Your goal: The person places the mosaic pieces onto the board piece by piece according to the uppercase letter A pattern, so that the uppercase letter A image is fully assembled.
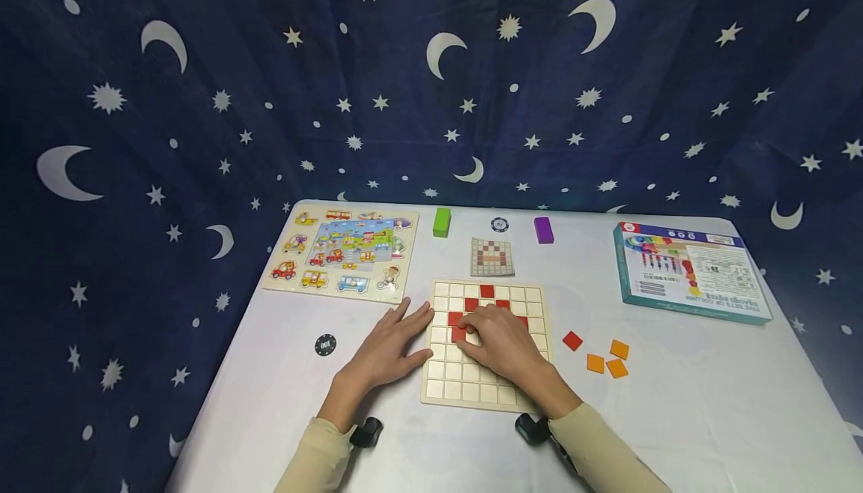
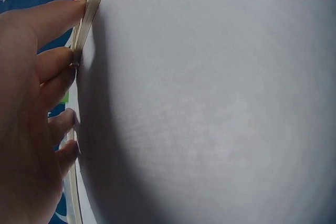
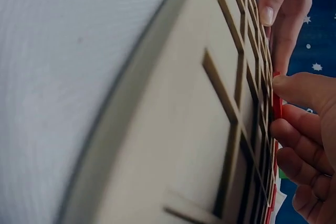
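Note:
A wooden grid board (image 1: 452,389) lies in front of me, with several red square tiles set in its upper cells, such as the topmost red tile (image 1: 487,291). My right hand (image 1: 502,343) is over the board and pinches a red tile (image 3: 277,98) between thumb and fingers, at a cell left of centre. Part of the tile pattern is hidden beneath that hand. At the board's left edge my left hand (image 1: 391,347) rests with fingers extended, its thumb touching the rim. Beyond the board lies a small pattern card (image 1: 492,258) showing a grid with coloured squares.
Right of the board lie a loose red tile (image 1: 572,341) and several orange tiles (image 1: 595,363). A boxed game (image 1: 694,272) is at the far right, a vehicle puzzle (image 1: 337,287) at the far left. A green block (image 1: 441,222), purple block (image 1: 543,230) and black chip (image 1: 325,345) lie around.

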Available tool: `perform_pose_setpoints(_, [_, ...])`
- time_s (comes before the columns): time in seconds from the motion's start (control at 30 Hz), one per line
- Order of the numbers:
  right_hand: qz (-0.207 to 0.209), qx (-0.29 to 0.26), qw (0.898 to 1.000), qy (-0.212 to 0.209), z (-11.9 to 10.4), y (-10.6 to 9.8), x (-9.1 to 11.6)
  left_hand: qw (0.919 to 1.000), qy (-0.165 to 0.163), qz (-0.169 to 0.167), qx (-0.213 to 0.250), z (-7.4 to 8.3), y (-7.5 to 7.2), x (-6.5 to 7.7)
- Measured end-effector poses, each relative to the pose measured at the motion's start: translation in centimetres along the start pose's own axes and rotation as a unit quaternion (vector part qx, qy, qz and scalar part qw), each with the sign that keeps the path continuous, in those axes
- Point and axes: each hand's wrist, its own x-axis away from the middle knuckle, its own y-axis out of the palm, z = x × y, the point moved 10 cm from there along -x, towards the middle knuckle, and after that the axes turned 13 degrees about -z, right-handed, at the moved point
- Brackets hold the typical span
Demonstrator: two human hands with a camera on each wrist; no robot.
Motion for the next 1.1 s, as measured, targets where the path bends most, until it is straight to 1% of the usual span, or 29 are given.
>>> perform_pose_setpoints(0.13, [-0.002, -0.004, 1.000, 0.002, -0.1, 0.3, -0.2, 0.9999, -0.003, -0.007, 0.009, 0.1, 0.0, 0.0])
perform_pose_setpoints(0.33, [-0.014, -0.002, 1.000, 0.009, -0.2, 0.6, -0.3, 0.9998, -0.005, -0.008, 0.018, 0.1, -0.1, -0.1])
perform_pose_setpoints(0.57, [-0.008, -0.006, 1.000, 0.012, -0.1, 0.3, 0.1, 0.9998, -0.001, -0.006, 0.017, 0.1, -0.1, 0.0])
perform_pose_setpoints(0.77, [-0.019, -0.015, 1.000, 0.011, 0.2, 0.0, 0.5, 0.9997, -0.006, -0.008, 0.021, 0.0, 0.0, 0.0])
perform_pose_setpoints(0.87, [-0.014, -0.017, 1.000, 0.022, 1.1, -0.7, 1.1, 0.9997, -0.008, -0.008, 0.021, 0.0, 0.1, -0.1])
perform_pose_setpoints(0.93, [-0.003, -0.015, 0.999, 0.030, 2.1, -1.4, 1.8, 0.9998, -0.007, -0.009, 0.018, 0.1, 0.1, -0.1])
perform_pose_setpoints(1.1, [0.022, -0.003, 0.998, 0.061, 5.6, -3.3, 4.0, 0.9999, -0.004, -0.010, 0.011, 0.0, -0.1, 0.0])
